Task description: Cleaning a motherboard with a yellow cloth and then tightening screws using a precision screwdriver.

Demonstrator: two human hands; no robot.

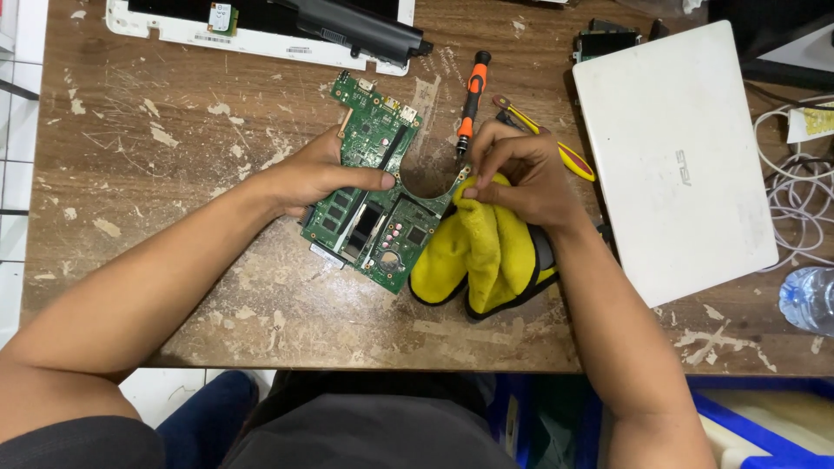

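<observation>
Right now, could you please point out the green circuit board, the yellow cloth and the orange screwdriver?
green circuit board (380, 195): head view, middle of the board.
yellow cloth (478, 252): head view, central fold.
orange screwdriver (472, 91): head view, orange handle.

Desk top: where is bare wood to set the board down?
Free: left of the circuit board, below the white chassis; also the front edge under the yellow cloth. Crowded: between the right hand and white laptop, with screwdrivers.
</observation>
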